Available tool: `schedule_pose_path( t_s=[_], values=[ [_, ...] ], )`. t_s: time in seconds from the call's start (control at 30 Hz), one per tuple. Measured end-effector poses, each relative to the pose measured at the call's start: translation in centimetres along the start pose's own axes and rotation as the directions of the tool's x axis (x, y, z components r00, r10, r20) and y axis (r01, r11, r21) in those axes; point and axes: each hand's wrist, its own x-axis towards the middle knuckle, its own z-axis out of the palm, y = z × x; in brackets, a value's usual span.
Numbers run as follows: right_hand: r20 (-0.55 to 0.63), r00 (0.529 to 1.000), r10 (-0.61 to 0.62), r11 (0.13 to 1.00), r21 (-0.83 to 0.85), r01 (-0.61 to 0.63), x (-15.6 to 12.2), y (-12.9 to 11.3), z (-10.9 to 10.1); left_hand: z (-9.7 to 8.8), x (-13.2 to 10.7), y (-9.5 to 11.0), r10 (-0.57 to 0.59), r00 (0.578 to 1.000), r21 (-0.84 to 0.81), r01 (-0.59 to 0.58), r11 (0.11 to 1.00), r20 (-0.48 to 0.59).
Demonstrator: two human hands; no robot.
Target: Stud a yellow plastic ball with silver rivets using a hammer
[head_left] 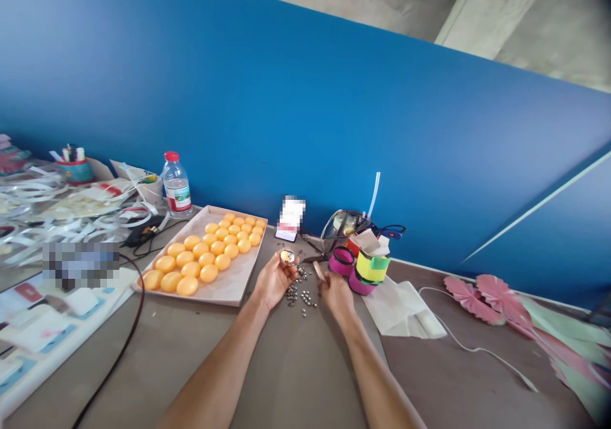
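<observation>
My left hand (273, 281) is closed around a small rounded piece (287, 257), orange and white with dark shiny bits on its upper side. Its exact kind is hard to make out. Between my hands, small shiny silver and dark beads (305, 298) lie scattered on the grey table (296, 365). My right hand (337, 295) grips a thin, pale flat stick (318, 270) that points up and to the left, just right of the beads. The fingertips of this hand are partly hidden from view.
Left stands a shallow white tray (224, 298) with several orange balls (207, 257). Behind are a bottle (176, 187) and a lit phone (290, 218). Magenta and yellow containers (371, 267) stand beside my right hand, near white paper (405, 311) and a white cable (477, 351).
</observation>
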Motion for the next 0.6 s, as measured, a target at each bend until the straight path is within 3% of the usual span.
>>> schedule_pose_path(
  t_s=[0.1,0.13,0.23,0.3,0.4,0.5,0.6],
  values=[
    [0.010,0.999,-0.050,0.994,0.093,0.049,0.4,-0.8,-1.0,-0.1,0.2,0.1,0.007,0.999,-0.025,-0.008,1.000,-0.049],
    [0.011,0.998,-0.063,0.979,0.194,0.059,0.5,-1.2,-1.5,-0.2,0.3,0.1,0.009,0.998,-0.034,-0.011,0.999,-0.065],
    [0.103,0.994,-0.032,0.867,0.497,-0.024,0.3,-2.8,-2.8,-0.4,0.6,0.1,0.009,0.996,-0.062,-0.015,0.998,-0.094],
    [0.156,0.987,-0.047,0.796,0.602,-0.057,-0.1,-3.7,-3.3,-0.4,0.6,0.1,0.006,0.995,-0.077,-0.014,0.997,-0.100],
    [0.200,0.971,-0.132,0.819,0.574,-0.007,-0.8,-4.4,-3.0,-0.4,0.6,0.1,0.011,0.995,-0.079,-0.019,0.997,-0.097],
    [0.181,0.960,-0.215,0.882,0.458,0.112,-1.1,-4.8,-2.8,-0.2,0.5,0.1,0.030,0.993,-0.066,-0.037,0.997,-0.111],
    [0.148,0.959,-0.241,0.893,0.422,0.159,-1.3,-5.2,-3.2,0.1,0.4,0.0,0.037,0.989,-0.057,-0.046,0.997,-0.145]
  ],
)
